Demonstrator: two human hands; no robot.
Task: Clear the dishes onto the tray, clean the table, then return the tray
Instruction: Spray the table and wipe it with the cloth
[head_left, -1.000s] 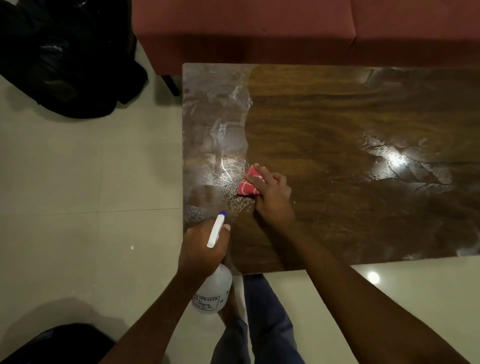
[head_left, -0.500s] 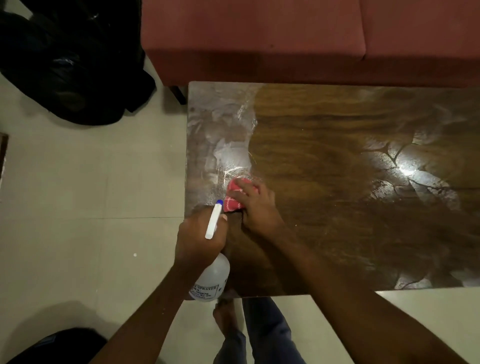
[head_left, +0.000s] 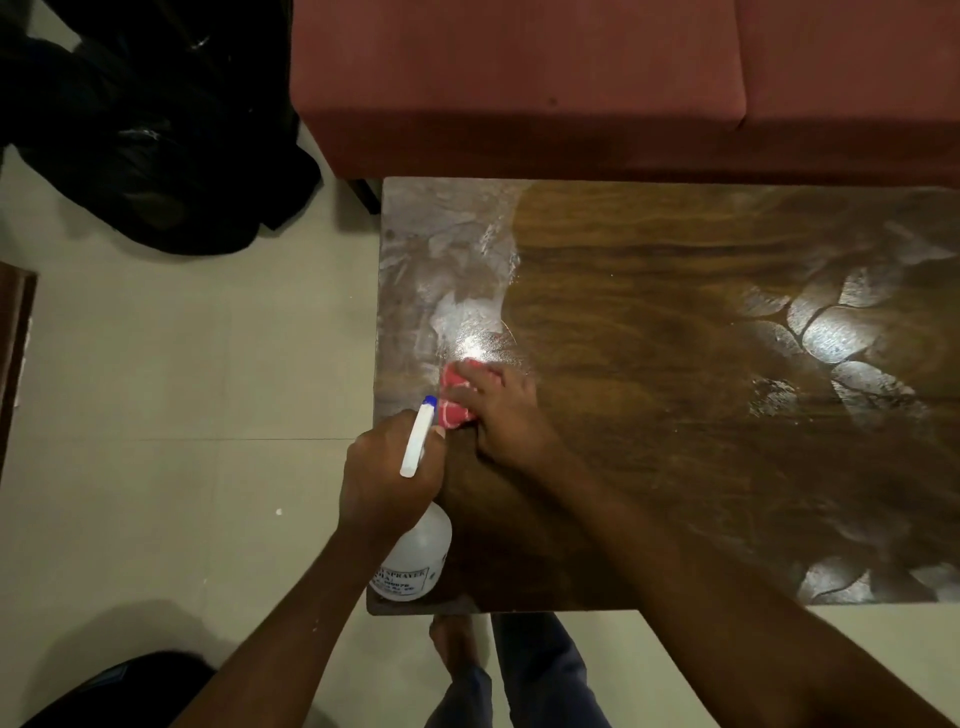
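The right hand (head_left: 506, 415) lies on the wooden table (head_left: 675, 364) near its 9 o'clock edge, fingers bent over a bunched red cloth (head_left: 454, 402) and pressing it flat to the surface. Only the cloth's 9 o'clock half shows from under the fingers.

Just at 7 o'clock of the cloth, the left hand (head_left: 387, 467) is wrapped tightly round the neck of a white spray bottle (head_left: 415, 558). Its blue-tipped nozzle (head_left: 418, 436) points toward 12 o'clock, almost touching the cloth. The bottle's body hangs over the table's 7 o'clock corner.

A wet, smeared sheen (head_left: 457, 291) covers the tabletop at 12 o'clock of the cloth. More glossy streaks (head_left: 836, 332) lie toward 3 o'clock.

A red sofa (head_left: 519, 78) stands along the table's 12 o'clock side. Black bags (head_left: 156, 145) sit on the pale tiled floor (head_left: 182, 364) at 10 o'clock. At 6 o'clock, 1 bare foot (head_left: 454, 644) shows below the table edge.
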